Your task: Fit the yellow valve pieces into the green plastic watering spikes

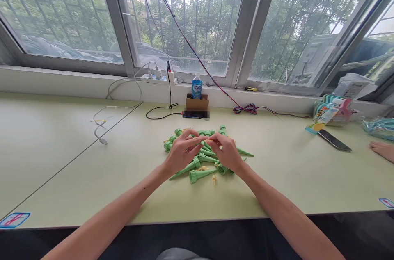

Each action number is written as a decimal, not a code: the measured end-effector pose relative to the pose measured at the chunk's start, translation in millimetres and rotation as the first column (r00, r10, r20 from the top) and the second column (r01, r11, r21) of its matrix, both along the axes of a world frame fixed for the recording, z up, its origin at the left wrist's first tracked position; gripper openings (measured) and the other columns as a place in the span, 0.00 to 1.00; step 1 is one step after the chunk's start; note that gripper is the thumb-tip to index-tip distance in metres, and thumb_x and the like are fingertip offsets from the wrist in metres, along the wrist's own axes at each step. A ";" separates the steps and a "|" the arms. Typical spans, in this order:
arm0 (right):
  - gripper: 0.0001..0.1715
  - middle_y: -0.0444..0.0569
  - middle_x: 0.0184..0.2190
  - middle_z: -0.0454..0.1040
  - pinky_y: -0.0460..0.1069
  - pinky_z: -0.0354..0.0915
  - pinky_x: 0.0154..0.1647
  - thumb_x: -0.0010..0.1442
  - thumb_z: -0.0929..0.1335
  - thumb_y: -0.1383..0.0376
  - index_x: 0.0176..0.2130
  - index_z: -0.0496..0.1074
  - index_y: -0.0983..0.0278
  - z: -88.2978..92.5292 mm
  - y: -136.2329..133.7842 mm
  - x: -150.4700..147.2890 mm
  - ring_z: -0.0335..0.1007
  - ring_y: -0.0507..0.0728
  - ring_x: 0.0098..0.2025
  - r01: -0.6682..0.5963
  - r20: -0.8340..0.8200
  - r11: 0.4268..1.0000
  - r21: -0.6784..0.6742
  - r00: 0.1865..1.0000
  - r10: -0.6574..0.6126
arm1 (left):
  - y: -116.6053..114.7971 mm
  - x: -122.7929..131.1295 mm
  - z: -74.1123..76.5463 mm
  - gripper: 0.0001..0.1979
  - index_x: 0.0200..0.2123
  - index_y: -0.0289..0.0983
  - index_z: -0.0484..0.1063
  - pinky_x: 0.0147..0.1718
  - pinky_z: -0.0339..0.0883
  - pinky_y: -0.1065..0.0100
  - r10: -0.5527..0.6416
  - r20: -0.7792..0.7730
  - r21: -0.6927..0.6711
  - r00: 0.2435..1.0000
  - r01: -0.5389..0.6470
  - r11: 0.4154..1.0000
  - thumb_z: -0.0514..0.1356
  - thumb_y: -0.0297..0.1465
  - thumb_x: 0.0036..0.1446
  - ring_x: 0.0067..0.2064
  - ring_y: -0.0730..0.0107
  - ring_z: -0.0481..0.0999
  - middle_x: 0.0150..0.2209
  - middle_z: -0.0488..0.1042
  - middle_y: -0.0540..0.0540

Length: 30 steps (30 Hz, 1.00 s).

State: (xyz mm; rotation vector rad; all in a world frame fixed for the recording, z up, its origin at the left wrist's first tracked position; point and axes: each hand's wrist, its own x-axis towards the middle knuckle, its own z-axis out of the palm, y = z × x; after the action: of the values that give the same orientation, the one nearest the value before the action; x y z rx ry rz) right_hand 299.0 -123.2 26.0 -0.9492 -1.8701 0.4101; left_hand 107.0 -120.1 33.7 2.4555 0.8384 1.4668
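Note:
My left hand point(184, 151) is closed at the fingertips on a green plastic watering spike point(202, 143), mostly hidden by the fingers. Meeting it from the other side, my right hand point(227, 152) pinches a small yellow plug point(207, 141) against the green part. Under and around both hands lies a loose pile of green cone-shaped spikes with ribbed caps. One spike point(201, 174) lies at the pile's front, another point(186, 168) points to the lower left. A loose yellow plug point(214, 179) rests nearest the table's front edge, with several more among the spikes.
Behind the pile, a blue bottle point(196, 86) stands in a cardboard box point(197, 104). Cables point(245, 108) and a white power strip point(158, 78) lie along the sill. At right are a phone point(334, 140), plastic packages point(326, 115) and another person's hand point(382, 150).

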 end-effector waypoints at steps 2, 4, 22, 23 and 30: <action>0.14 0.43 0.22 0.68 0.45 0.61 0.26 0.67 0.63 0.57 0.33 0.70 0.63 -0.3 0.5 -0.6 0.60 0.50 0.22 0.011 -0.019 1.000 0.011 1.000 -0.010 | -1.9 1.7 1.5 0.12 0.47 0.43 0.76 0.25 0.65 0.75 0.022 0.002 -0.053 1.000 -0.022 0.998 0.59 0.28 0.62 0.22 0.85 0.63 0.40 0.69 0.49; 0.15 0.44 0.23 0.69 0.45 0.62 0.26 0.67 0.64 0.57 0.34 0.71 0.63 -0.5 0.9 -1.0 0.61 0.50 0.22 0.031 -0.059 0.999 0.014 0.998 -0.030 | -3.3 3.3 3.3 0.12 0.49 0.42 0.74 0.23 0.66 0.75 0.042 0.018 -0.124 0.999 -0.039 0.991 0.59 0.30 0.62 0.22 0.84 0.64 0.42 0.70 0.48; 0.14 0.47 0.29 0.73 0.47 0.66 0.32 0.67 0.64 0.57 0.34 0.72 0.62 1.6 -0.5 2.6 0.67 0.52 0.29 0.003 0.003 0.993 0.117 1.000 -0.003 | 1.2 2.6 10.0 0.33 0.22 0.34 0.78 0.17 0.57 0.73 -0.092 0.092 -0.682 0.991 0.130 0.719 0.48 0.51 0.65 0.18 0.77 0.64 0.21 0.76 0.45; 0.14 0.47 0.29 0.73 0.47 0.66 0.32 0.67 0.64 0.57 0.34 0.72 0.62 1.1 -0.2 3.0 0.67 0.52 0.29 -0.001 0.005 0.993 0.114 1.000 0.000 | 1.3 1.9 11.0 0.33 0.23 0.34 0.79 0.17 0.57 0.73 -0.104 0.093 -0.691 0.990 0.139 0.710 0.49 0.51 0.64 0.18 0.77 0.64 0.21 0.76 0.45; 0.14 0.47 0.29 0.74 0.47 0.67 0.31 0.67 0.64 0.57 0.35 0.72 0.63 0.4 -0.6 4.6 0.68 0.52 0.28 -0.015 -0.018 0.997 0.076 1.000 0.016 | 2.5 -1.8 9.6 0.30 0.22 0.34 0.75 0.16 0.53 0.73 -0.082 0.052 -0.657 0.995 0.096 0.748 0.50 0.51 0.63 0.17 0.77 0.58 0.14 0.64 0.51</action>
State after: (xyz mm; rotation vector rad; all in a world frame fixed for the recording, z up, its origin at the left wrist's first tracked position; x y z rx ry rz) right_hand 303.6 -123.8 26.4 -0.8777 -1.8637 0.3541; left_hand 105.3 -117.7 43.3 1.9000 1.0035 0.9262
